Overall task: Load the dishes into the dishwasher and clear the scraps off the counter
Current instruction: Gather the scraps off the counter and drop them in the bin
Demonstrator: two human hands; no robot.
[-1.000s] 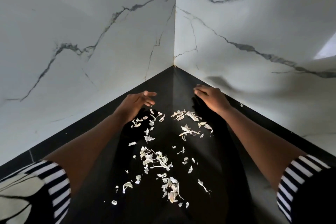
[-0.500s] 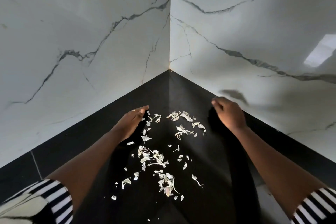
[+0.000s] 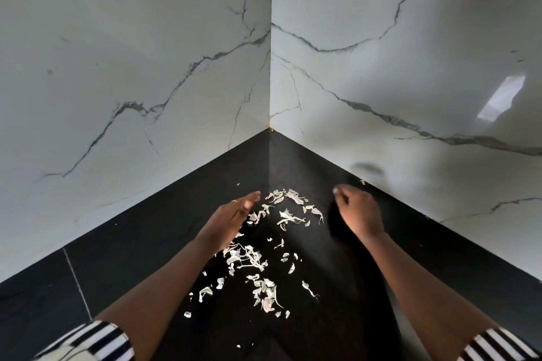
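Note:
Pale, papery scraps [image 3: 255, 258] lie scattered over the black counter [image 3: 146, 243] in its inner corner, from near the back wall down toward me. My left hand [image 3: 228, 220] rests edge-down at the left side of the scraps, fingers straight and together, touching the nearest flakes. My right hand [image 3: 357, 211] hovers at the right side of the scraps, fingers curled loosely inward, with nothing visible in it. No dishes or dishwasher are in view.
Two white marble-patterned walls [image 3: 132, 82] meet at the corner [image 3: 270, 128] behind the counter. A few stray flakes [image 3: 363, 182] lie at the foot of the right wall. Striped sleeves [image 3: 96, 340] show at the bottom corners.
Both hands have drawn back from the corner toward me. The right hand moved out to the right side of the scraps and curled; the left hand turned edge-down against the scraps' left side.

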